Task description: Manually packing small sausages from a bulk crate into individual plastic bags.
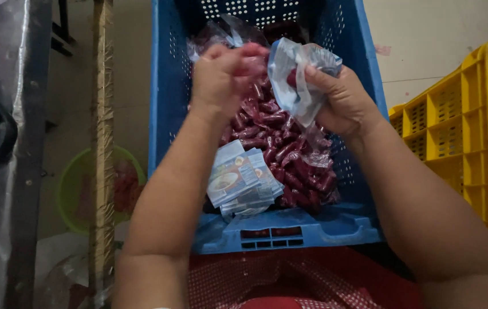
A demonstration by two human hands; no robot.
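over the blue crate [166, 103] of red sausages [290, 160]: my right hand [344, 103] grips a clear pouch [295, 74]; left hand [221, 77] curled, fingers pinched near its mouth, contents hidden from me.

The left hand [221, 74] is motion-blurred over the blue crate [166, 103], so what it's pinching can't be made out; the crate's top is cut off.

Both bare forearms reach forward and upward from the lower corners, wrists raised, the left hand [221, 74] loosely curled with fingertips pinched together, the right hand [341, 103] closed in a firm grip, thumb pressing forward, near the left
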